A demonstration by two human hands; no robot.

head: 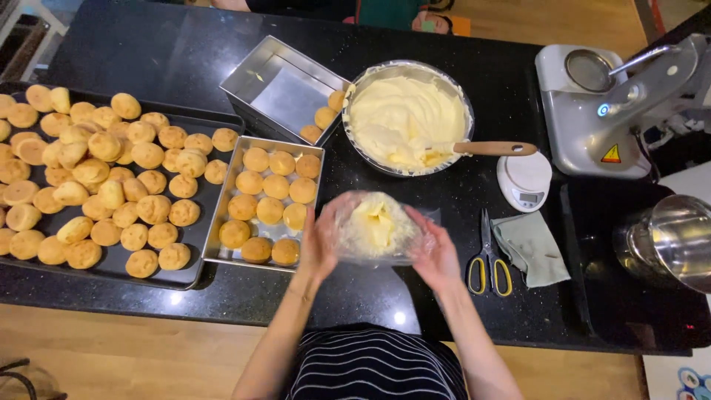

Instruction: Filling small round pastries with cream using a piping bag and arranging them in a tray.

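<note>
A clear plastic piping bag (pixel 376 226) filled with pale yellow cream sits between both hands above the black counter. My left hand (pixel 320 241) cups its left side and my right hand (pixel 434 250) presses its right side. Just beyond stands a large metal bowl of cream (pixel 406 117) with a wooden-handled spatula (pixel 492 148) resting in it. To the left, a rectangular metal tin (pixel 268 198) holds several round golden puffs.
A dark baking tray (pixel 194 261) at the left is packed with several puffs. A second tin (pixel 285 89) holds three puffs. Yellow-handled scissors (pixel 489 267), a grey cloth (pixel 532 248), a small white scale (pixel 524 181), a stand mixer (pixel 615 111) and a steel bowl (pixel 670 241) lie right.
</note>
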